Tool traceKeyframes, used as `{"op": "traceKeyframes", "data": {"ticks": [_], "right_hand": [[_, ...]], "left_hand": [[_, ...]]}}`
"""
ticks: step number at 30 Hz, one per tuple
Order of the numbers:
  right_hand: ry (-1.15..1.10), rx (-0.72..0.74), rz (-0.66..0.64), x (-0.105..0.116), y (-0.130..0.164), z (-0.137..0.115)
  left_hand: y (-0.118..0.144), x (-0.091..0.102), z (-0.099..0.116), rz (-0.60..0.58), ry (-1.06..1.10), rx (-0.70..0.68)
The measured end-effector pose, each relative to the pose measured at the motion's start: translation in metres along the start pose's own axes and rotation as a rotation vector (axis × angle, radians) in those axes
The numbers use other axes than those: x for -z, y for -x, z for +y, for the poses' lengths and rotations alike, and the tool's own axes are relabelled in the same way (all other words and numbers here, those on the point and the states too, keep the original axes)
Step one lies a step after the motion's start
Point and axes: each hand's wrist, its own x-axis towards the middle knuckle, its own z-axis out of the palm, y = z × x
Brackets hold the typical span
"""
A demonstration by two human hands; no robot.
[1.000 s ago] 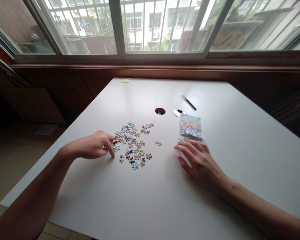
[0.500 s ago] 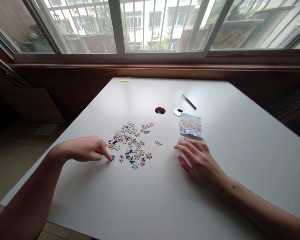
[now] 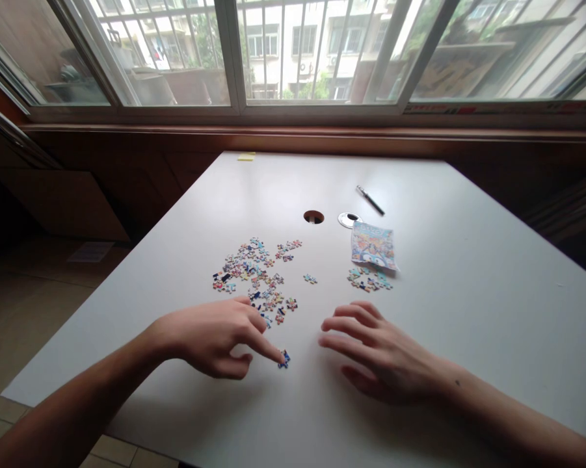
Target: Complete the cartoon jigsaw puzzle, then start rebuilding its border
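Over white table (image 3: 199, 416), pointing with left hand (image 3: 219, 338), thumb and index apart, with jumbled pieces (image 3: 248, 268) just beyond; touching blue puzzle piece (image 3: 285, 359) beneath index. Rightward, holding nothing in loosely spread right hand (image 3: 380, 348), near small cluster (image 3: 371, 284) and packet (image 3: 373, 246) beyond.

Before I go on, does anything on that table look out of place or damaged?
One thing: the round hole in the white table is uncovered, and its apparent metal cover lies to its right, not over it. No damage shows, though the puzzle pieces are too small to check.
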Motion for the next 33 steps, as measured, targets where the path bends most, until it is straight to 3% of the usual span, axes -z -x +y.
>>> {"op": "traceKeyframes", "data": {"ticks": [4, 8, 14, 16, 23, 28, 33], "right_hand": [[-0.006, 0.016, -0.201, -0.001, -0.002, -0.012], [0.061, -0.07, -0.23, -0.003, -0.007, -0.022], [0.017, 0.134, -0.307, 0.001, -0.014, -0.03], [0.053, 0.082, -0.241, 0.0, -0.011, -0.025], [0.328, -0.298, 0.153, -0.004, 0.008, 0.019], [0.457, -0.501, 0.22, -0.004, 0.01, 0.032], [0.454, -0.497, 0.23, -0.005, 0.01, 0.029]], "left_hand": [[0.008, 0.006, -0.021, 0.211, -0.124, 0.102], [0.012, 0.007, -0.042, 0.326, -0.29, 0.181], [0.01, 0.004, -0.047, 0.423, -0.34, 0.163], [0.012, 0.004, -0.048, 0.441, -0.343, 0.165], [0.018, 0.01, -0.058, 0.459, -0.359, 0.256], [0.019, 0.011, -0.059, 0.395, -0.31, 0.272], [0.018, 0.01, -0.056, 0.333, -0.218, 0.223]]}}
